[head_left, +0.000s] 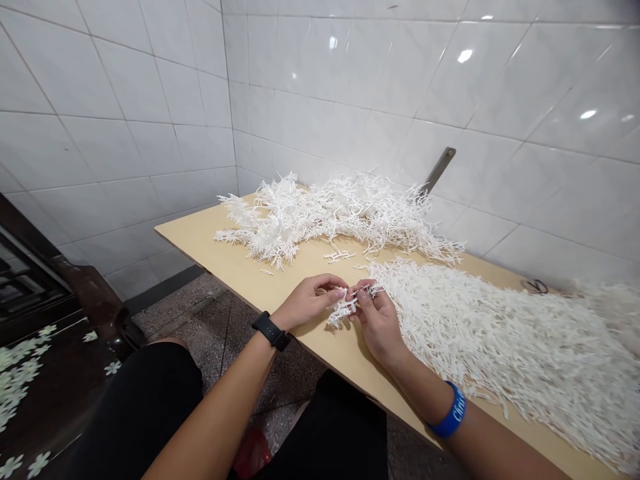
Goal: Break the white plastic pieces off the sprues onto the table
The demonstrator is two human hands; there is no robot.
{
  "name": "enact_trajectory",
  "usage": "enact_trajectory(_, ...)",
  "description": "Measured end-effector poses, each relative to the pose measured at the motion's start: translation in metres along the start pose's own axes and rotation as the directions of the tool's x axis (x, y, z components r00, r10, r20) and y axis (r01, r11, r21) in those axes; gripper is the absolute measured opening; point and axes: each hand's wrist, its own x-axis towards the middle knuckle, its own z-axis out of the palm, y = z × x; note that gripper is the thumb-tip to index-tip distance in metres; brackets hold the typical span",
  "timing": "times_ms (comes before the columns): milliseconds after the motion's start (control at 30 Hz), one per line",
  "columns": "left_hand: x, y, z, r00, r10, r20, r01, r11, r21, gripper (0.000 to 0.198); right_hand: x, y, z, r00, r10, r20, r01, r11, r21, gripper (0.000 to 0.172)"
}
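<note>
Between my two hands, just above the table's near edge, is a small white branched plastic sprig [341, 312]. My left hand [315, 300], with a black watch on the wrist, pinches the sprig's left side between thumb and fingers. From the other side my right hand [381, 325], wearing a blue wristband, grips it with thumb and forefinger. Right beside that hand spreads a wide pile of loose white sprig pieces [500, 333]. Farther back lies a heap of larger white branched sprigs [340, 213], and one small sprig [340, 255] sits apart in front of it.
The light wooden table [205, 230] stands against a tiled wall [350, 87]. A flat metal bar [440, 170] leans up behind the heap. A dark cord loop [535, 286] lies at the back right. At left, white plastic flowers [23, 373] rest on a dark wooden seat.
</note>
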Motion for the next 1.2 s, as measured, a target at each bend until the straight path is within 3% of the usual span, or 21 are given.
enact_trajectory(100, 0.0, -0.001, -0.001, 1.0, -0.01, -0.018, 0.01, 1.0, -0.018, 0.025, 0.0, 0.001, -0.001, 0.999, 0.041, -0.012, -0.041, 0.998, 0.041, 0.028)
enact_trajectory(233, 0.001, -0.004, -0.002, 0.998, 0.012, -0.06, -0.016, 0.997, -0.069, 0.026, 0.0, 0.0, 0.001, 0.989, 0.135, 0.061, -0.138, 0.989, 0.052, 0.027)
enact_trajectory(433, 0.001, -0.01, -0.003, 0.999, 0.005, -0.041, -0.008, 0.997, -0.079, 0.027, 0.0, -0.001, 0.002, 0.962, 0.219, 0.165, -0.188, 0.964, -0.186, 0.045)
enact_trajectory(600, 0.001, -0.007, -0.004, 1.0, 0.014, -0.024, -0.015, 1.0, -0.025, 0.028, -0.002, -0.008, 0.003, 0.966, 0.189, 0.176, -0.115, 0.926, -0.36, 0.044)
enact_trajectory(700, 0.002, -0.005, -0.002, 0.999, 0.031, -0.004, -0.031, 0.999, 0.035, 0.04, -0.003, -0.006, 0.001, 0.976, 0.114, 0.185, -0.035, 0.922, -0.385, 0.044)
enact_trajectory(800, 0.003, -0.006, 0.0, 0.997, 0.017, 0.077, -0.021, 0.999, 0.044, 0.052, -0.003, -0.002, -0.002, 0.98, 0.019, 0.197, 0.06, 0.919, -0.389, 0.041)
enact_trajectory(933, 0.002, -0.005, 0.001, 0.982, 0.02, 0.186, -0.031, 0.998, 0.054, 0.052, -0.003, -0.005, 0.002, 0.963, -0.01, 0.269, 0.124, 0.903, -0.411, 0.034)
enact_trajectory(1000, 0.0, -0.004, 0.001, 0.99, 0.004, 0.143, -0.012, 0.998, 0.055, 0.05, -0.003, -0.009, 0.005, 0.955, -0.012, 0.296, 0.139, 0.899, -0.415, 0.033)
enact_trajectory(1200, 0.0, -0.005, 0.002, 0.983, -0.065, -0.17, 0.065, 0.998, -0.004, 0.043, -0.004, -0.015, 0.007, 0.922, -0.037, 0.386, 0.215, 0.877, -0.43, 0.039)
